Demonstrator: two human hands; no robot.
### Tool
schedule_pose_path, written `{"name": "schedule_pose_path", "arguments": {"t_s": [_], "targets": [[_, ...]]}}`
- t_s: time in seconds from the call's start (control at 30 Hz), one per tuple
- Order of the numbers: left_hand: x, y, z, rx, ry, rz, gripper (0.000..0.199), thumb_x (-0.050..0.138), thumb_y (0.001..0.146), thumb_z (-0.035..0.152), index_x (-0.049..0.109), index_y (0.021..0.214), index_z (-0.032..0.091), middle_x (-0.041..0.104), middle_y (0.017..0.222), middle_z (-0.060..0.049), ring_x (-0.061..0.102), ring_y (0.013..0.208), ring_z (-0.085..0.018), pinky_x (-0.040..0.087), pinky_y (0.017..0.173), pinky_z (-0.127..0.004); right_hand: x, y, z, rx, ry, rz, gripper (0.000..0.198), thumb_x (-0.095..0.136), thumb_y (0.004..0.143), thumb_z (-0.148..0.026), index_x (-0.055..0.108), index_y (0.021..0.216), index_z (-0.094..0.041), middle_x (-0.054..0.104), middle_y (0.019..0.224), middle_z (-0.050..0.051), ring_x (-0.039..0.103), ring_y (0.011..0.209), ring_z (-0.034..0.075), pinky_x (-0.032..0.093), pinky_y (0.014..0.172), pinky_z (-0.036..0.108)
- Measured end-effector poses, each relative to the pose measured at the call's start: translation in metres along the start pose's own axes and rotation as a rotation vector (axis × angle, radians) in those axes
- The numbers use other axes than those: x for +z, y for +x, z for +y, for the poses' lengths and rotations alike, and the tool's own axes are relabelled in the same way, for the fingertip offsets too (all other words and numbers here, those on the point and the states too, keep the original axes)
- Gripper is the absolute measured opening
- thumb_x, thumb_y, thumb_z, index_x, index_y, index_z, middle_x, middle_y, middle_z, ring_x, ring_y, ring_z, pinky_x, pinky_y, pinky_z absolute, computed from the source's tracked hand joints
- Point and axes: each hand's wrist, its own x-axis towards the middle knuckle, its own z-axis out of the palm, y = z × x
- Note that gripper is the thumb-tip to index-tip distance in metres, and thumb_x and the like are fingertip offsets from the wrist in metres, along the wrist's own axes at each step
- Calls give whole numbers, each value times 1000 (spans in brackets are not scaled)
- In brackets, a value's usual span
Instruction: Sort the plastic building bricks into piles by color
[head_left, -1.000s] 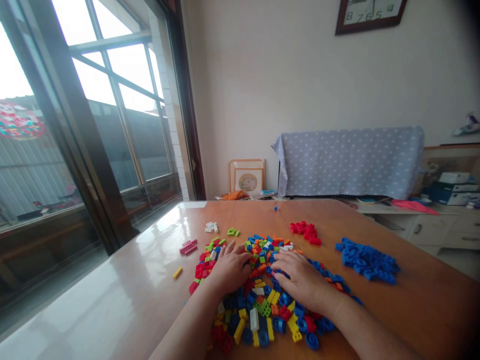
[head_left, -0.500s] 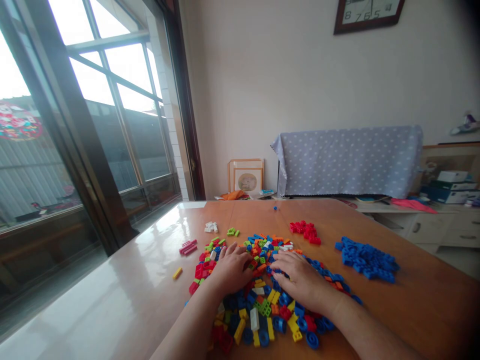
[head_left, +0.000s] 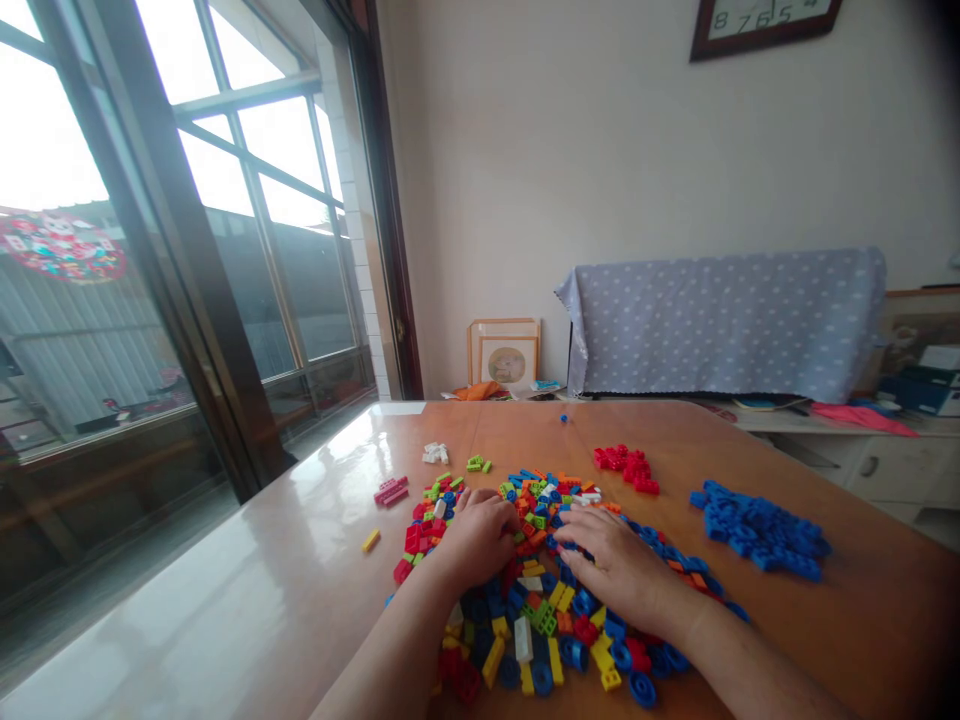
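Note:
A broad heap of mixed toy building bricks (head_left: pixel 537 612) in red, blue, yellow, green, orange and white lies under and between my two hands. On the left part of the heap, my left hand (head_left: pixel 481 535) is closed, its fingers curled down among the bricks; whatever they grip is hidden. My right hand (head_left: pixel 619 562) rests over the right part with its fingers apart, touching bricks and holding none that I can see. A white brick (head_left: pixel 523 638) and several blue round pieces (head_left: pixel 642 689) lie at the near side.
Sorted groups stand around the heap on the wooden table (head_left: pixel 300 590): blue bricks (head_left: pixel 761 528), red bricks (head_left: pixel 627 467), white bricks (head_left: pixel 435 453), green bricks (head_left: pixel 478 464) and pink bricks (head_left: pixel 391 490). One yellow brick (head_left: pixel 371 540) lies at left, a small blue piece (head_left: pixel 564 419) at the far edge.
The camera has turned slightly left, so everything sits further right in view. My left fingers have curled in more tightly; my right hand stays nearly in place over the heap.

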Motion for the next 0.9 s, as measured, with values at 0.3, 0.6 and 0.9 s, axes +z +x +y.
{"name": "schedule_pose_path", "arguments": {"t_s": [0.3,0.6,0.9], "targets": [[1,0,-2,-34,-49,12,31,56,72,8,74,90,25,72,87,-2,57,99,-23,40,88,-34,-3,0,-4,11,-6,-17,28,56,97,-31,77,116,-27,68,137,8,55,136,30,40,119,54],[-11,8,-2,-233,-742,247,26,61,82,22,72,105,18,73,103,-6,64,91,-19,49,81,-30,-5,-1,-3,9,2,-9,29,57,97,-32,77,117,-26,66,139,9,55,137,30,40,119,54],[-29,2,-23,-468,-1108,363,43,83,71,44,77,101,14,74,92,-8,64,82,-18,49,77,-29,0,-2,4,-8,22,3,29,58,96,-32,77,117,-28,67,139,8,55,136,30,41,118,54]]}}
